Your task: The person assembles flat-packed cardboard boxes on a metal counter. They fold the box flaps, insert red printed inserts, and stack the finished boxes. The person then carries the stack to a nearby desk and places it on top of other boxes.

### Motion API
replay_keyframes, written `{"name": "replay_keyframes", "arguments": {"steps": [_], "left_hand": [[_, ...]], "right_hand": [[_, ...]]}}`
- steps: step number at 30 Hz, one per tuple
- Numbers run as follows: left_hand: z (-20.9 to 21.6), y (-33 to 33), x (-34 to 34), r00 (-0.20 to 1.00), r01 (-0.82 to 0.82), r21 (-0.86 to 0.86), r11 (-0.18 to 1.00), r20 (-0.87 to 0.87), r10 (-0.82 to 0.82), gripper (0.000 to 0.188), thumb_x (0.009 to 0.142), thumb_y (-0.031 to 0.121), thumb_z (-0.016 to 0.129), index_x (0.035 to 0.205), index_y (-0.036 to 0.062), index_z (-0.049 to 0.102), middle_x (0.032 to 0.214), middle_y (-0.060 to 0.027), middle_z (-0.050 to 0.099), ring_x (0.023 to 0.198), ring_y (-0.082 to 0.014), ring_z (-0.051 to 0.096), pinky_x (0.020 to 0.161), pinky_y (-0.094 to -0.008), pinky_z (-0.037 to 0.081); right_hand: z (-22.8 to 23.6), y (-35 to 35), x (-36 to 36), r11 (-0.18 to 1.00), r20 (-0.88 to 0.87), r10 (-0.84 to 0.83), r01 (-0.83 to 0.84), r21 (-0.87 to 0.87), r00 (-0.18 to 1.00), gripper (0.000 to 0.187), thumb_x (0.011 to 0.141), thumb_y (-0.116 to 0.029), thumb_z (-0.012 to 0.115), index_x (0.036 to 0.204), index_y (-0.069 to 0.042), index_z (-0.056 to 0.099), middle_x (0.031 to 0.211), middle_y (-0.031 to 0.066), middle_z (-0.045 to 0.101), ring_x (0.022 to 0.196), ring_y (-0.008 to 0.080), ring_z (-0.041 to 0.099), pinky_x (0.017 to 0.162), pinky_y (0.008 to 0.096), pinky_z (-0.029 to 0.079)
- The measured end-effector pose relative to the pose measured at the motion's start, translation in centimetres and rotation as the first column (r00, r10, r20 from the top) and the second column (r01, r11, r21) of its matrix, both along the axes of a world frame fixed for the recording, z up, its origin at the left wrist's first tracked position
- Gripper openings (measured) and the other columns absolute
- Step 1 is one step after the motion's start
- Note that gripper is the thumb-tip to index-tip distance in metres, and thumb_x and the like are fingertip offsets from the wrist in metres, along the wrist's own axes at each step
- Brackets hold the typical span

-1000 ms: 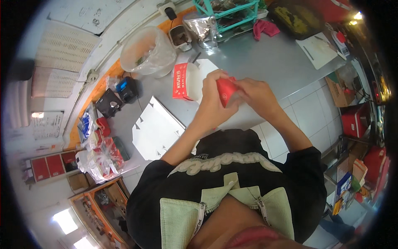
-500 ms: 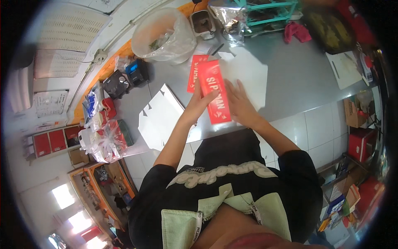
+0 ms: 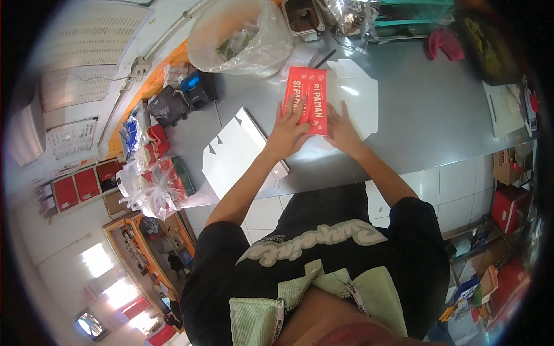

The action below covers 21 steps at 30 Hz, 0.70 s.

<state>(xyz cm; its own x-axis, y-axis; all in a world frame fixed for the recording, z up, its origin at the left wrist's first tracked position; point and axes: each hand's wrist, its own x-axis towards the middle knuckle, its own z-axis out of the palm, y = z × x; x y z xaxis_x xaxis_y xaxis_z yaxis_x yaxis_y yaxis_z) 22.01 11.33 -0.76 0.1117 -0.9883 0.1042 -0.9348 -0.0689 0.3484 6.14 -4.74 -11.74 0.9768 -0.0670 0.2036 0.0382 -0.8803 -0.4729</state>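
Two red cardboard boxes (image 3: 317, 86) with white print lie side by side on the table, their long sides together. Over the left-hand box rests my left hand (image 3: 287, 131), fingers spread across its top and thumb near the lower end. Against the right side of the boxes lies my right hand (image 3: 344, 137), its fingers stretched out along the edge. A flat white card sheet (image 3: 360, 95) extends on the right of the boxes and partly under them. Next to my left forearm is a stack of flat white card blanks (image 3: 231, 153) with notched edges.
The metal table (image 3: 415, 115) carries a plastic-lined tub (image 3: 242, 40) and a metal container (image 3: 303, 20) at the back. A dark device (image 3: 199, 89) and plastic-wrapped goods (image 3: 158, 181) stand at the left. A pink cloth (image 3: 444, 45) and white board (image 3: 502, 109) lie at the right.
The upper red box has moved away from me and down beside the other one. My left hand has gone from gripping it to lying spread on top. The view has shifted.
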Motion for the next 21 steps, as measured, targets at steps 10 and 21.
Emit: {"name": "replay_keyframes", "arguments": {"steps": [10,21], "left_hand": [[-1.1,-0.8,0.1,0.999,-0.035,-0.022,0.999,-0.026,0.034,0.05,0.083,0.034,0.074,0.126,0.0129,0.057,0.162,-0.0222,0.023,0.15,-0.0457,0.016,0.117,-0.067,0.013],[-2.3,23.5,1.4,0.364,-0.93,-0.168,0.326,-0.326,0.872,0.052,0.085,0.01,0.068,0.134,0.0031,0.053,0.141,-0.0204,0.051,0.134,-0.0405,0.044,0.113,-0.0499,0.034]], "right_hand": [[0.0,2.8,1.3,0.967,0.025,-0.091,0.082,0.241,0.996,0.058,0.075,-0.006,0.071,0.131,-0.011,0.058,0.138,0.0162,0.055,0.137,0.0348,0.043,0.119,0.0665,0.011],[10.0,11.7,-1.5,0.768,0.036,-0.148,0.092,0.634,0.988,0.032,0.081,0.006,0.055,0.111,0.0,0.062,0.111,0.0179,0.06,0.107,0.0349,0.059,0.098,0.0383,0.045]]}}
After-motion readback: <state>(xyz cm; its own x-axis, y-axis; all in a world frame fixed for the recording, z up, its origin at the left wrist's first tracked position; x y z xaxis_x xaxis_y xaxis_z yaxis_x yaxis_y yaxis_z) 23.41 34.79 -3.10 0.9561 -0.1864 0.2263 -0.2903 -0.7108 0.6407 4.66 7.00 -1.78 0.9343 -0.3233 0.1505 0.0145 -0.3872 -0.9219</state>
